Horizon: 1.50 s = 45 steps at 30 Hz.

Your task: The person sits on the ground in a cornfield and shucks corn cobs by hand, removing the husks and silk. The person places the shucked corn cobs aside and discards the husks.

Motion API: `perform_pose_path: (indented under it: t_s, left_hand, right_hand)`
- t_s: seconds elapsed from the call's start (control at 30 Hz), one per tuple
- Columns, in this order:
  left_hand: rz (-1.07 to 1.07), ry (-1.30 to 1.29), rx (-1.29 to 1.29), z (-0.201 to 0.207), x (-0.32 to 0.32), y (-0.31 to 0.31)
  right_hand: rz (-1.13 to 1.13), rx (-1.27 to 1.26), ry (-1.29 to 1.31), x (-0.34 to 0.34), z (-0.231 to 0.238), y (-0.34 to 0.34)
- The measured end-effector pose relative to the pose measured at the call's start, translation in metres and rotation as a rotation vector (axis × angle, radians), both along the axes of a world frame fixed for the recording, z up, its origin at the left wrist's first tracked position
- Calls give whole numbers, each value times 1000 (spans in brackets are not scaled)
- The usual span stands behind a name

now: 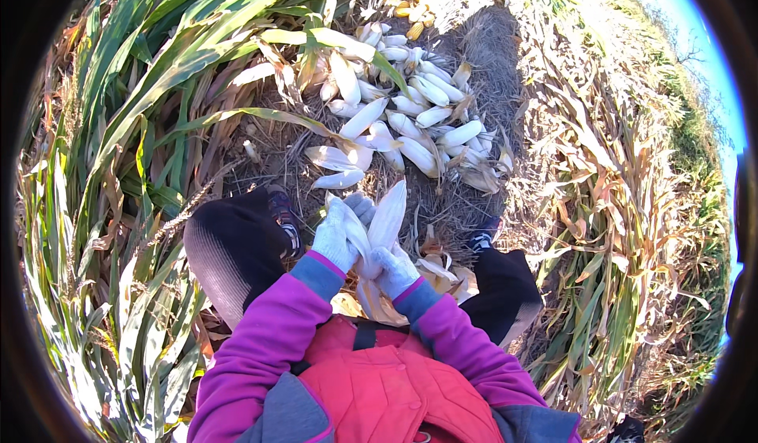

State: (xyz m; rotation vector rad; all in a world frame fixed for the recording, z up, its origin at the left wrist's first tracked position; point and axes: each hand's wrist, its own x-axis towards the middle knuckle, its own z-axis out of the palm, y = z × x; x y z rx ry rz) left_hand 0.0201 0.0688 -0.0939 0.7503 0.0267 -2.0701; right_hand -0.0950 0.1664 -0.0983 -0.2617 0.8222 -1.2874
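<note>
Both my hands wear whitish gloves and meet in front of my lap at an ear of corn in pale husk, its tip pointing up and away. My left hand is closed on a strip of husk along the ear's left side. Lower down, my right hand wraps the ear near its base. Loose husk hangs beneath the hands. Just beyond lies a heap of corn ears, most still in whitish husks. The glove fabric and husk hide some of my fingers.
Bare yellow cobs lie behind the heap. Discarded dry husks rest between my bent legs. Green and browning cornstalks crowd the left side; dry stalks and leaves lie along the right. Straw-littered soil shows around the heap.
</note>
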Motion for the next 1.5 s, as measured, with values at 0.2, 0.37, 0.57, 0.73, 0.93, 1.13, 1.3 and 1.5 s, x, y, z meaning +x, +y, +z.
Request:
perform_pose_path:
  t_s: [0.2,0.37,0.57,0.73,0.93,1.13,1.3,1.5]
  left_hand:
    - [-159,-59,-62,27,13,6]
    - [-574,-274,-347,19,-1,37]
    - [-151,-1145,-636,7,21,-13]
    - [-527,-631,-627,-7,-8,15]
    - [-315,-673,-415,24,7,13]
    - [-266,-602,-420,13,4,18]
    - [-378,-991,-693,10,-22,27]
    - [-375,-939,-578,25,-5,19]
  right_hand:
    - [-252,267,-192,-45,11,-12]
    - [-355,169,-131,-87,18,-28]
    - [-172,122,1061,-104,29,-35]
    - [230,125,1446,-43,38,-32]
    - [298,11,1333,-23,25,-17]
    - [345,177,511,-7,-2,3]
    - [197,-95,673,9,-118,10]
    - [789,-199,1522,11,-57,6]
